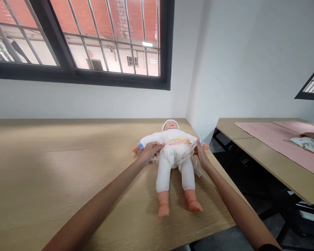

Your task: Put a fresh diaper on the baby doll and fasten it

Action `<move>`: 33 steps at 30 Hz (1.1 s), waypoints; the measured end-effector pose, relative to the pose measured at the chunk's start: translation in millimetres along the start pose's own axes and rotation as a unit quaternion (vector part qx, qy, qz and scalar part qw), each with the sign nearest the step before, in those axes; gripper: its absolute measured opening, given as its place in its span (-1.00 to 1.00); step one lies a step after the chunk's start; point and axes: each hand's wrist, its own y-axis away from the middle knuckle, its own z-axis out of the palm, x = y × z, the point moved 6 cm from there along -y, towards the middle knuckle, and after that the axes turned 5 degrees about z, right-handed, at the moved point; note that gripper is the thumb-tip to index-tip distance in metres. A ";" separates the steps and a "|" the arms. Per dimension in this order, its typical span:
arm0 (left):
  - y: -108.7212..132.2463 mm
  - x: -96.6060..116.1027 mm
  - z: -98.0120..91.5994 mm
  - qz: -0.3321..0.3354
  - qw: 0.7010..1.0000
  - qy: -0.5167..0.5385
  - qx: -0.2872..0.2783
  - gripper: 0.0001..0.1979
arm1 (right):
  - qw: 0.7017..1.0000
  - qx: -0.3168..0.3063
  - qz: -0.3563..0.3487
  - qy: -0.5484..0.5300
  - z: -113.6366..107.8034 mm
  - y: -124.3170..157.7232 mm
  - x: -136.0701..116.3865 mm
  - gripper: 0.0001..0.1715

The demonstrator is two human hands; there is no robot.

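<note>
Baby doll lies on its back on the surface, centred in front of you, head at the far side and feet toward you, which appears to give both your hands equal reach to its hips. Doll wears a white long-sleeved suit with white leggings and a white cap; a disposable diaper sits around its middle, with a coloured printed band at the waist and loose white flaps at the sides. Your left hand comes in from the near left, fingers closed over the diaper's edge at the doll's side, apparently to keep that edge lifted and in place. Your right hand mirrors it on the other side, in a narrow pinch on the diaper's flap, with the doll's arm just behind. Neither hand touches the legs. To the right, on a separate table, a co-worker's hand rests beside a folded white pad on a pink sheet
</note>
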 end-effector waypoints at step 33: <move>-15.1 -42.7 -8.4 -0.083 0.987 0.125 -0.060 -0.75 | 0.985 -0.078 0.104 -0.114 14.4 13.2 20.2 -0.37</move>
